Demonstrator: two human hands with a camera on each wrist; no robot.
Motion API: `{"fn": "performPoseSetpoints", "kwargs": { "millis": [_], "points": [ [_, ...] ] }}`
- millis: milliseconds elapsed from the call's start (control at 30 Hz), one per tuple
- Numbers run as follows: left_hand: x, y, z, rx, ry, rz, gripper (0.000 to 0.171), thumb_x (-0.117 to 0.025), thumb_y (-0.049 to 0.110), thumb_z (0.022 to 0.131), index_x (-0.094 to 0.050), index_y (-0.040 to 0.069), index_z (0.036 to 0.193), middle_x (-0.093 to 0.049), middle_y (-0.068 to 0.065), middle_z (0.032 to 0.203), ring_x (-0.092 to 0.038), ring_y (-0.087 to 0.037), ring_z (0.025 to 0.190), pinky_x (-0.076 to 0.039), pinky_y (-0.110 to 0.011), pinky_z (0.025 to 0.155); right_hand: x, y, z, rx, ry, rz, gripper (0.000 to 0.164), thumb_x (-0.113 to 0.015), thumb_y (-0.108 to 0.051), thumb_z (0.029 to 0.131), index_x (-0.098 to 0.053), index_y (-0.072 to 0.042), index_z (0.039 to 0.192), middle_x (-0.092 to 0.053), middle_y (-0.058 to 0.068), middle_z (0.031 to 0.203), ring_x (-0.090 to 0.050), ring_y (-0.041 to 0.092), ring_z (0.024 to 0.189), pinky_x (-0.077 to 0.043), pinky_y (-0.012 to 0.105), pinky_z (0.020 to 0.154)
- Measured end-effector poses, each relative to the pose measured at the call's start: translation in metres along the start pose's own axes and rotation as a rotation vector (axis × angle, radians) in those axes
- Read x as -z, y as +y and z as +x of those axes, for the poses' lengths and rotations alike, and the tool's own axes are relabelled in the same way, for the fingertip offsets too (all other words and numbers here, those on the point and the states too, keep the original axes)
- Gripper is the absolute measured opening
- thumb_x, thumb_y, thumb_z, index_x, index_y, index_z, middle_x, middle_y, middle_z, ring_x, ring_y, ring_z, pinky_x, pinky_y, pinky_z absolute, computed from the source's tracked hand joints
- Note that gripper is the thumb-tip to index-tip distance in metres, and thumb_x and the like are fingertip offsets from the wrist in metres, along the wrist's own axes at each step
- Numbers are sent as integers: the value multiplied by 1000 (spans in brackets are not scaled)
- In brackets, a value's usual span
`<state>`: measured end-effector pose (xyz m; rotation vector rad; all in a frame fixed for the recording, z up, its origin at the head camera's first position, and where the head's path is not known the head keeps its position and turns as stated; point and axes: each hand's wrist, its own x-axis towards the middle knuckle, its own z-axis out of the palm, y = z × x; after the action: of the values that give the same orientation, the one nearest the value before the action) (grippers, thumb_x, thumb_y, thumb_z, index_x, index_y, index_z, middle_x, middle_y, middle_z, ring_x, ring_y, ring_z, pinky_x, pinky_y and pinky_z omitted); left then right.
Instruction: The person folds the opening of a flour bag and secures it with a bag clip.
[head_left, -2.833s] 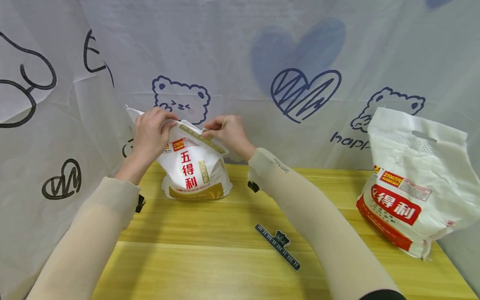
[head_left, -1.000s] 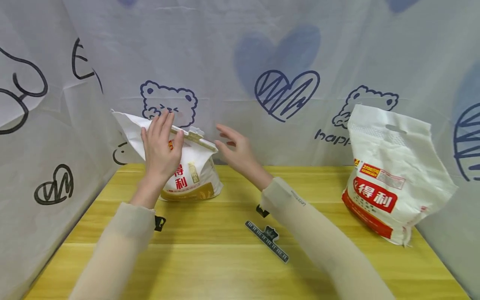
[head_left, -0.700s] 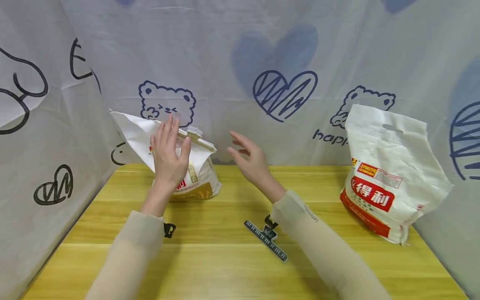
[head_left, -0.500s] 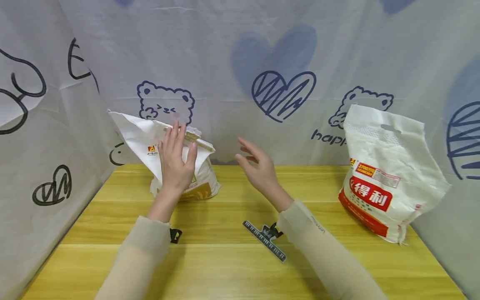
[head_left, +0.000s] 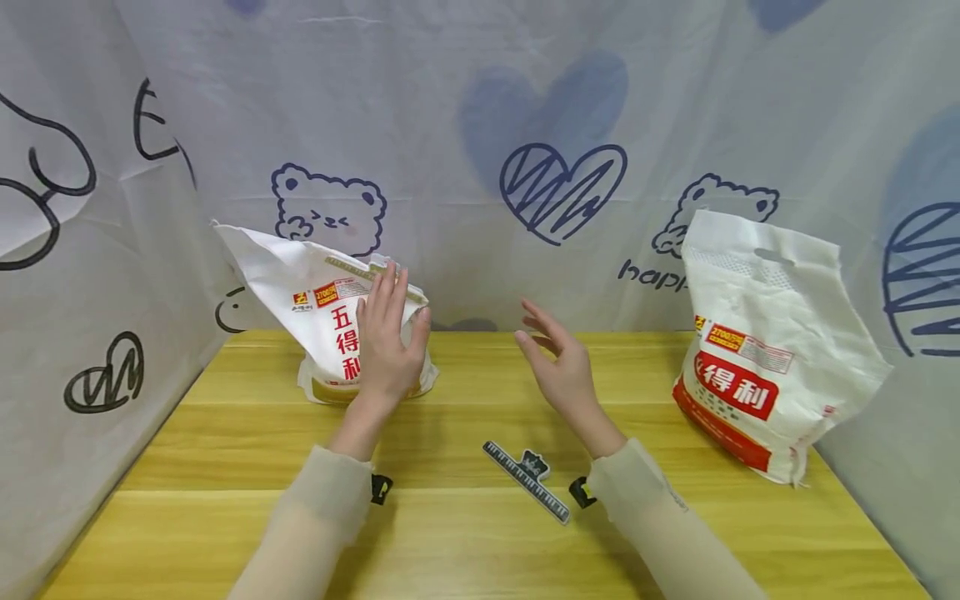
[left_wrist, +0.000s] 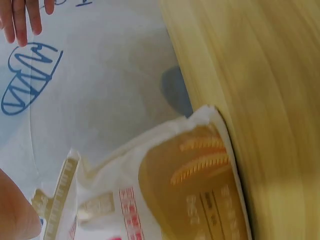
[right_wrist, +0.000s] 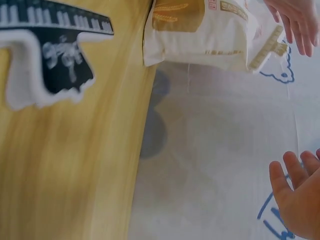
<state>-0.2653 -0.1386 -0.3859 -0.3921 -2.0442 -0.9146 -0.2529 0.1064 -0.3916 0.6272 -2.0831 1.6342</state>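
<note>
On the left of the table stands a white flour bag [head_left: 285, 283] with red characters and printed wheat ears. A long gold clip [left_wrist: 62, 187] with piano-key markings grips its folded top edge. My left hand [head_left: 390, 342] is in front of this bag in the head view, fingers straight, holding nothing. It hides the bag's right part and some of the clip. To its right, my right hand [head_left: 562, 367] hovers above the table with its fingers loosely bent and no object in them. A black piano-key clip [head_left: 527, 479] lies on the table between my forearms.
At the right, a second white flour bag [head_left: 772, 333] with a red label and red base stands with its top unfolded, a handle slot in it. The wooden table [head_left: 450, 550] ends against a printed cloth backdrop [head_left: 442, 125].
Both hands have let go of the left bag and its gold clip. They have drawn back toward me and to the right. The bag stays in place, the clip on its top.
</note>
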Motion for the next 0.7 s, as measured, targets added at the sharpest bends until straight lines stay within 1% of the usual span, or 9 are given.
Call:
{"fn": "performPoseSetpoints", "kwargs": {
  "millis": [167, 233, 367, 433, 533, 600, 700],
  "points": [
    [-14, 10, -6, 6, -32, -23, 65, -47, 39, 104, -40, 3, 158, -30, -14, 169, -24, -37, 156, -10, -68, 123, 13, -16, -12, -8, 41, -51, 48, -62, -1, 103, -51, 4, 149, -50, 22, 155, -54, 45, 134, -47, 58, 108],
    [-21, 15, -8, 3, -47, -24, 65, -46, 39, 104, -39, 5, 159, -29, -14, 169, -23, -36, 157, -11, -67, 124, 19, -21, -16, -4, 58, -63, 47, -63, 0, 102, -52, 6, 148, -51, 23, 154, -54, 45, 133, -47, 60, 108],
    [-34, 24, -12, 2, -99, -37, 65, -44, 41, 106, -35, 9, 162, -26, -10, 171, -21, -30, 158, -12, -65, 125, 32, -10, -21, -1, 104, -99, 47, -65, -4, 102, -54, 0, 148, -54, 17, 153, -57, 38, 133, -48, 56, 107],
    [-42, 29, -13, -5, -119, -45, 66, -43, 42, 106, -35, 9, 162, -26, -10, 171, -21, -31, 158, -13, -65, 125, 39, -1, -22, -7, 128, -125, 48, -66, -6, 102, -55, -4, 149, -55, 13, 153, -57, 34, 134, -49, 54, 107],
    [-54, 36, -14, -10, -154, -67, 66, -42, 43, 106, -35, 8, 162, -27, -10, 170, -24, -33, 157, -11, -62, 126, 50, 6, -24, -6, 167, -153, 47, -66, -9, 102, -56, -8, 149, -56, 8, 153, -59, 28, 134, -49, 51, 108],
    [-62, 41, -13, -6, -188, -88, 66, -42, 44, 106, -35, 9, 162, -27, -11, 170, -24, -33, 157, -9, -59, 127, 57, 8, -26, 3, 194, -170, 47, -66, -9, 103, -57, -10, 149, -56, 6, 153, -59, 26, 134, -49, 51, 108],
    [-75, 48, -14, 13, -252, -125, 66, -40, 46, 107, -34, 9, 162, -26, -9, 171, -22, -30, 158, -6, -55, 128, 68, 10, -31, 22, 236, -187, 46, -66, -11, 103, -58, -13, 148, -57, 3, 152, -59, 23, 133, -50, 47, 108]
  ]
}}
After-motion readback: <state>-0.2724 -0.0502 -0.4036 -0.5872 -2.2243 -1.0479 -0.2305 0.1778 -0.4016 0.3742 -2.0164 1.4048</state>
